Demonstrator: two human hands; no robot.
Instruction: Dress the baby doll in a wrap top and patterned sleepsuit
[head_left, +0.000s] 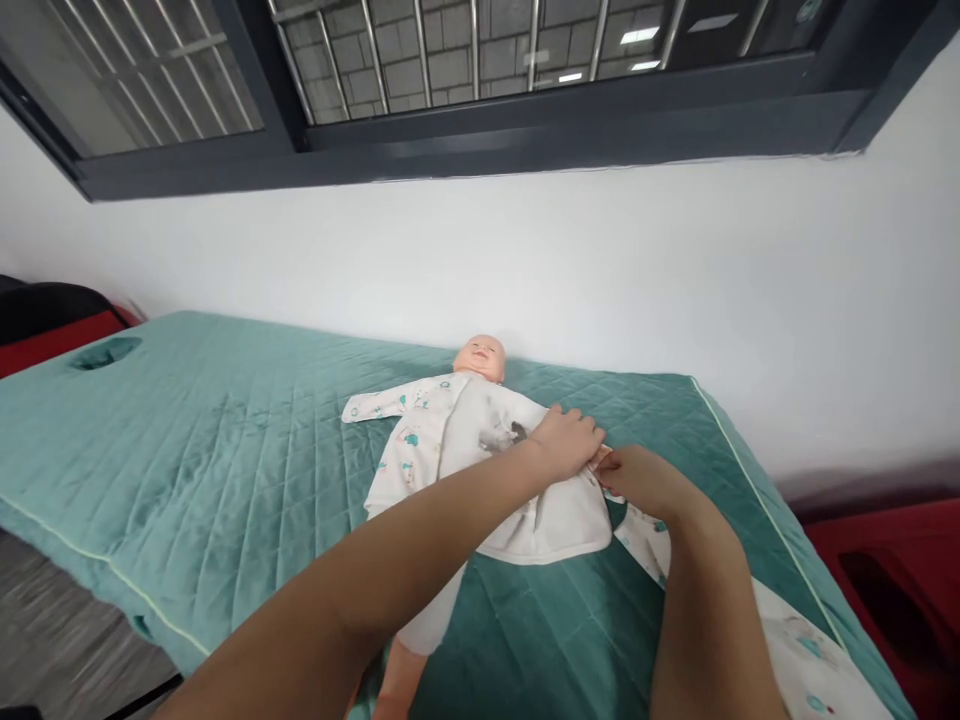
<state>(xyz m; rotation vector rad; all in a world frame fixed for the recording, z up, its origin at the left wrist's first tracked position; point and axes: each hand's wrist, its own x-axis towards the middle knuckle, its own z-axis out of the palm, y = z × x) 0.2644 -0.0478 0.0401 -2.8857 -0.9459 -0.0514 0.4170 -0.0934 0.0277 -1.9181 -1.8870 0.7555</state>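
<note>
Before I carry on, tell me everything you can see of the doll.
The doll is bald, peach and plastic-looking, lying face up on the green bedcover, head toward the wall. It wears white, partly printed clothes; one lower leg shows bare. Left hand and right hand are at its side, grip unclear.

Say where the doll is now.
In the head view, the doll lies centrally, face up, on the green bed cover, its head towards the white wall; the left hand and right hand are at its picture-right side.
</note>
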